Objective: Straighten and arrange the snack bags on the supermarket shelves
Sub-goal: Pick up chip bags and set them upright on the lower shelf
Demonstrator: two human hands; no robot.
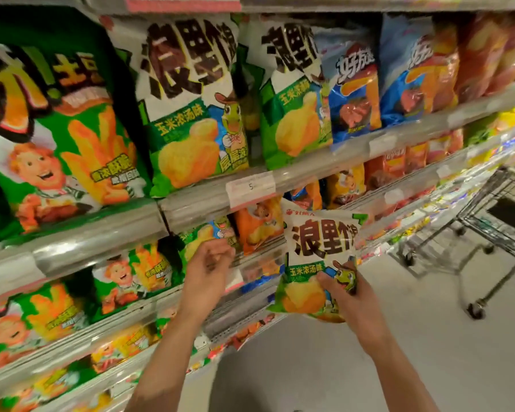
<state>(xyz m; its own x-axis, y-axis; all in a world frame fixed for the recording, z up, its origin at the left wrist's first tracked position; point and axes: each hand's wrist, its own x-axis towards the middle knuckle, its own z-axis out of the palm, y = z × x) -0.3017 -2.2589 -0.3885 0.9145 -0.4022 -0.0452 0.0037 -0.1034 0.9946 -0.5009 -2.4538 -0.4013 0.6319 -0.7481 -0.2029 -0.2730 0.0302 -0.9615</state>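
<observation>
Your right hand [350,295] grips the white-and-green corn-soup snack bag [315,263], fingers curled round its lower edge, clear of the shelf [220,200]. Your left hand [208,263], fingers loosely curled, reaches a shelved green bag [204,236] just above them.

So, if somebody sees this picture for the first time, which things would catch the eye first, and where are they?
Probably the white-and-green snack bag with bold black characters, held out in the aisle by the right hand, which grips its lower part. Next, the huge green bags filling the upper shelf on the left. The left hand reaches toward the bags on the shelf below, and a shopping cart stands at the right.
</observation>
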